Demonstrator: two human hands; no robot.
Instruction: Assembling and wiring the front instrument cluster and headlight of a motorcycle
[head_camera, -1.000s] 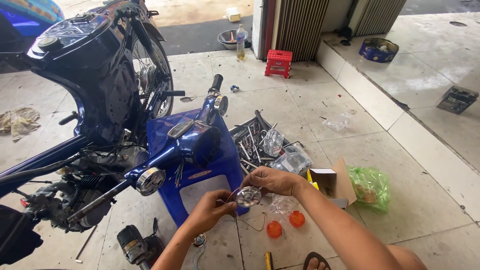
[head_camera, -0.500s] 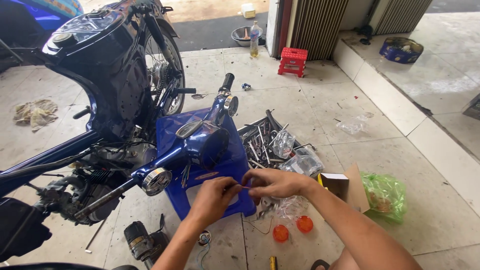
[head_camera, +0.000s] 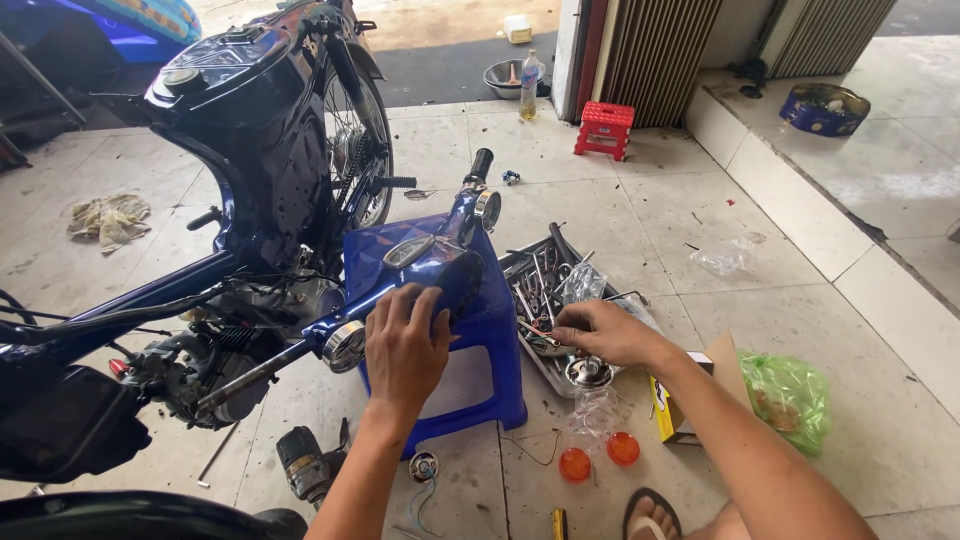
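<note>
My left hand (head_camera: 405, 345) lies palm down on a blue motorcycle handlebar unit (head_camera: 440, 250), fingers curled over its dark headlight opening. The unit rests across a blue plastic stool (head_camera: 490, 345). My right hand (head_camera: 600, 330) reaches into a metal tool tray (head_camera: 545, 265) to the right of the stool, fingertips on the tools; whether it grips one is hidden. A round chrome lamp housing (head_camera: 588, 373) lies just under that hand. Two orange lenses (head_camera: 598, 457) sit on the floor in front.
A stripped blue motorcycle (head_camera: 260, 130) with bare engine (head_camera: 200, 360) stands left. A power drill (head_camera: 300, 465), yellow box (head_camera: 665, 410), green bag (head_camera: 790, 390), red stool (head_camera: 605, 128), bottle (head_camera: 529, 85) and rag (head_camera: 108, 220) lie around. A raised tiled step (head_camera: 800, 230) runs along the right.
Both hands were together in front of the stool on a small chrome part. They have parted: the left moved up onto the handlebar unit, the right went to the tool tray.
</note>
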